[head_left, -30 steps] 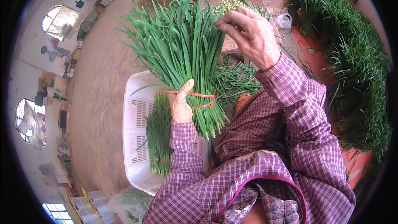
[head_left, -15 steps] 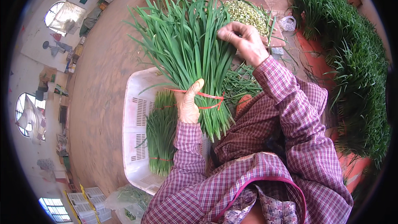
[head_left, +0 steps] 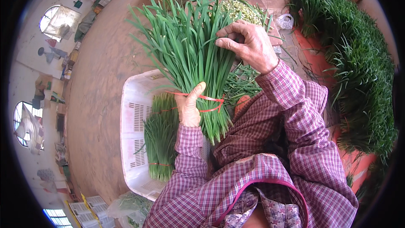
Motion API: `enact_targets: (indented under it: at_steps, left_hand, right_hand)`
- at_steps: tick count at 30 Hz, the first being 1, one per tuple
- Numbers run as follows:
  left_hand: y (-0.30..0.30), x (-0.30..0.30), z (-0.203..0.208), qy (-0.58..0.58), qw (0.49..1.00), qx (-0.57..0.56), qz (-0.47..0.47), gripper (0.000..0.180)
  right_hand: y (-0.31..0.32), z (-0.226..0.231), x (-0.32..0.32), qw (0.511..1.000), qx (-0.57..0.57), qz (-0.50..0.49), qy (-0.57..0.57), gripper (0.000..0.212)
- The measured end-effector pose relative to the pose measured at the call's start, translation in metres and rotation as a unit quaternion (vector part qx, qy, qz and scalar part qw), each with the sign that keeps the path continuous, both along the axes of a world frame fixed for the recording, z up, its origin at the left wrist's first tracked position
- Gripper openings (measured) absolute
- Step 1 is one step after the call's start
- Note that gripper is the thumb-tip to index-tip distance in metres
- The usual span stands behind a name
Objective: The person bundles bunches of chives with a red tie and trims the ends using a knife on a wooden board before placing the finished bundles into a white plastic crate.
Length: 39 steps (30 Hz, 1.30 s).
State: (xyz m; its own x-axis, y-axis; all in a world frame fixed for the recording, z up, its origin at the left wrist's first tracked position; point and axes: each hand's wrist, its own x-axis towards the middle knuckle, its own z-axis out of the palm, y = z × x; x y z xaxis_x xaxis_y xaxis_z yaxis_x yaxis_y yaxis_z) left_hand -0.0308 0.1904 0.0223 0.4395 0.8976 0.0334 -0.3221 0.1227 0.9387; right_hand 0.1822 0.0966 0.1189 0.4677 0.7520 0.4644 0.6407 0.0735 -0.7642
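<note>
A bunch of garlic chives [head_left: 192,55], long flat green leaves bound low down by a red tie [head_left: 211,99], stands upright in front of me. My left hand [head_left: 189,104] is wrapped round its lower part at the tie, thumb across the front. My right hand [head_left: 249,44] is at the right side of the leaves, thumb and forefinger curled together in a pinch at the leaf edge. Whatever lies between those fingertips is too small to make out. Below and left, a white plastic crate [head_left: 128,143] holds more tied chive bunches [head_left: 161,143].
Loose green leaves [head_left: 242,82] lie on the ground beyond my knee. Past them a board [head_left: 276,38] carries a pile of pale cut pieces [head_left: 244,10]. A long row of chives [head_left: 358,71] stands on red sheeting [head_left: 310,50] at right. Clear plastic bags [head_left: 130,207] sit behind the crate.
My right hand has come slightly down and toward me along the bunch's right side, fingers still curled. The left hand keeps its hold on the bunch. The whole view has shifted a little.
</note>
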Motion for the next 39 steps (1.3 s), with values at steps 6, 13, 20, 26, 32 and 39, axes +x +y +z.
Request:
enact_targets:
  at_steps: [6, 13, 20, 26, 32, 39]
  left_hand:
    - [-0.004, 0.004, -0.001, -0.023, 1.0, 0.007, -0.016, 0.059]
    - [-0.002, 0.011, -0.021, 0.014, 0.999, 0.03, -0.01, 0.05]
    - [-0.012, 0.023, -0.015, 0.023, 0.997, 0.042, -0.055, 0.047]
    - [-0.02, 0.032, 0.0, 0.054, 0.996, 0.056, -0.05, 0.047]
    - [-0.016, 0.036, -0.009, 0.025, 0.997, 0.054, -0.042, 0.044]
    - [-0.017, 0.044, -0.012, 0.03, 0.996, 0.075, -0.044, 0.047]
  right_hand:
    - [0.014, -0.02, 0.006, 0.953, 0.155, 0.012, 0.262, 0.023]
    - [-0.017, 0.025, 0.006, 0.971, 0.097, 0.085, 0.201, 0.025]
    - [0.001, 0.021, -0.025, 0.993, 0.083, 0.019, -0.081, 0.026]
    - [0.012, -0.015, -0.027, 0.951, 0.211, 0.058, 0.221, 0.015]
    - [-0.026, 0.034, 0.019, 0.909, 0.306, 0.022, 0.281, 0.036]
    - [-0.032, 0.03, -0.011, 0.978, 0.19, -0.084, -0.03, 0.019]
